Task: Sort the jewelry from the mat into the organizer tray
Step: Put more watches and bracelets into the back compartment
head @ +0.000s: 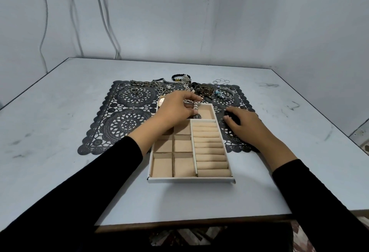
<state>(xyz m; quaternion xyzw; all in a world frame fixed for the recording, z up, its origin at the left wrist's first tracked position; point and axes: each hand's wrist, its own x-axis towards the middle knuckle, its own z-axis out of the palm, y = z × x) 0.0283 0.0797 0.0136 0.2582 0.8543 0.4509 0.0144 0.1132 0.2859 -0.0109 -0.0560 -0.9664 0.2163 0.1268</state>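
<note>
Organizer tray (190, 179), white-rimmed and lined in beige, sits closest to me on the pale worktop (60, 132), its far end lying over a black lace-pattern mat (123, 124). The square compartments (162, 165) on its left hold nothing that I can see, and neither do the ring rolls (209, 152) on its right.

My left hand (173, 110) reaches over the tray's far left corner. Its fingers and thumb pinch a silver metal watch (195, 107) by the link band, so the dial hangs down into the long compartment (207, 112) across the tray's far end. I cannot tell whether the dial touches the lining.

My right hand (245, 126) lies palm down on the mat just beside the tray's right wall, fingers loosely spread and gripping nothing. A small dark thing sits at its fingertips; I cannot make it out.

Farther back, most of the jewelry waits along the mat's far edge: loose rings (129, 92), tangled chains (143, 84), a black bead bracelet (179, 77), and a blue bead bracelet (221, 94).

I judge this to be the placing step for an early piece. Next, lower the watch until it lies flat, loosen the pinch, then reach back to the pile.
</note>
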